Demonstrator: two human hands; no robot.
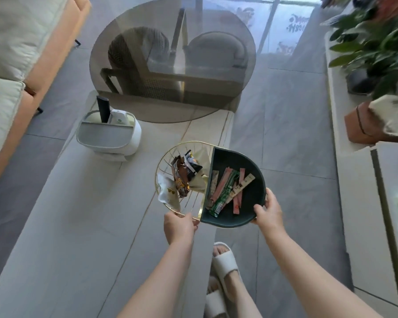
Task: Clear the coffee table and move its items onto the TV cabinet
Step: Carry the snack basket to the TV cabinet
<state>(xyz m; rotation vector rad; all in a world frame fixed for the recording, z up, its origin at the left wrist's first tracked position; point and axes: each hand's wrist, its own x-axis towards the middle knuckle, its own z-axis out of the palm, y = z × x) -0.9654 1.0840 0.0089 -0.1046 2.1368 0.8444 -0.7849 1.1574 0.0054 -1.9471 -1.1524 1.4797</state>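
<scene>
Round snack tray held over the desk edge, left hand fingers pinching its gold wire rim, right hand fingers clamping its green half, white organizer behind

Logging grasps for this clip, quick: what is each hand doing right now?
Left hand: closed on the gold wire rim of the snack tray.
Right hand: closed on the tray's dark green edge.

white organizer left, tabletop near side bare
</scene>
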